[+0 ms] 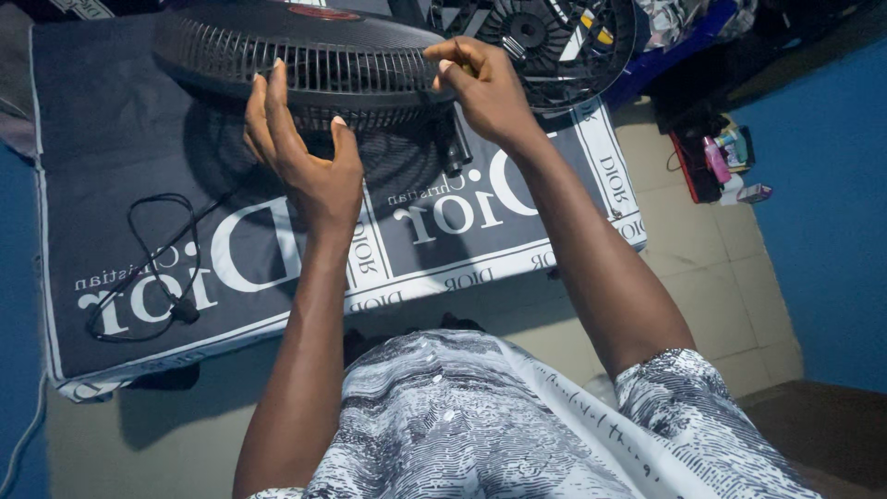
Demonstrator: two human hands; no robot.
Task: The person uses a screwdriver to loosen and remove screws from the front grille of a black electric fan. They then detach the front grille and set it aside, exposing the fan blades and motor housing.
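Fan (305,55) between both hands

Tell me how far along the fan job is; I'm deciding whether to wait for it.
Looks done: one grille lies apart behind the fan head. In hand: the right hand pinches the rim of the black fan cage, the left hand open beside it. Left: the power cord lies loose on the dark cloth, and the separate grille is unattached.

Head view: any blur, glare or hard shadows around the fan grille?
Head view: dim, bluish light; the fan grille casts a soft-edged shadow on the dark cloth; no glare; left hand and right hand fairly sharp; wide-angle bending toward the edges.
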